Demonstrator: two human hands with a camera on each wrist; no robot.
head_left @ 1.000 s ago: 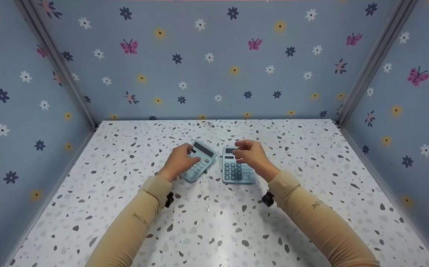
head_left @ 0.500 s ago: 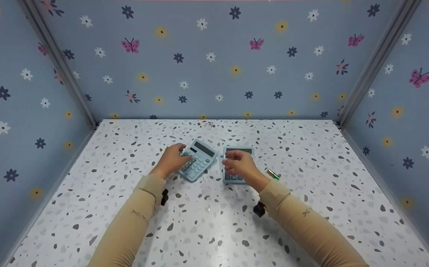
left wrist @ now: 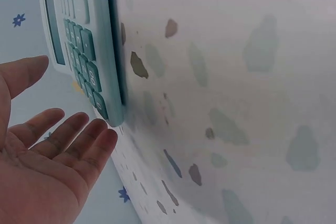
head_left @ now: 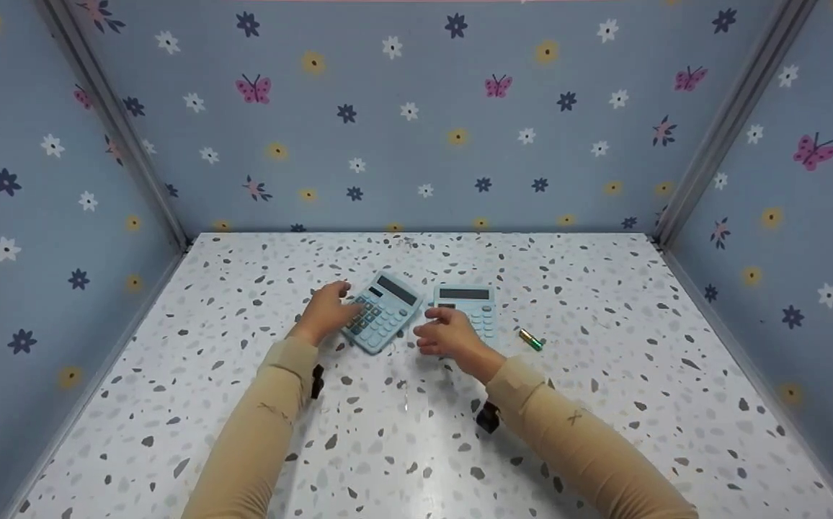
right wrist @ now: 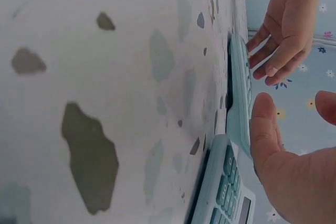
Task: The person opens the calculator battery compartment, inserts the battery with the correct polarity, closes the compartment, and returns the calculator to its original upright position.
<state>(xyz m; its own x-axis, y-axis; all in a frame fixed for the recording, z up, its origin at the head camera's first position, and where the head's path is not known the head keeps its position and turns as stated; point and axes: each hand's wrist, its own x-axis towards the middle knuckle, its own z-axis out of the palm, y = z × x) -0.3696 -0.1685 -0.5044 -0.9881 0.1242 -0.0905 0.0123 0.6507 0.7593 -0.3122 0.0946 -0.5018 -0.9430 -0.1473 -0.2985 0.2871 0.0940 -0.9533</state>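
Two light-blue calculators lie face up on the speckled table. The left calculator [head_left: 388,314] is turned at a slant, and the right calculator [head_left: 485,317] sits nearly straight. My left hand [head_left: 325,314] is beside the left calculator's near-left edge, thumb over its keys; in the left wrist view its relaxed fingers [left wrist: 76,145] hold nothing. My right hand [head_left: 452,336] hovers over the right calculator's lower left part, hiding many keys. Its fingers are loosely bent with nothing between them. A small green-and-gold battery [head_left: 530,339] lies right of the right calculator.
Blue flowered panels enclose the table [head_left: 402,447] at the back [head_left: 402,144] and on both sides, with grey metal posts [head_left: 733,122] at the corners. Dark camera mounts [head_left: 488,417] hang under both wrists.
My right hand has moved left and nearer to me, bringing the right calculator's screen and the battery into sight. My left hand has drawn back leftward from the left calculator, which stays in place.
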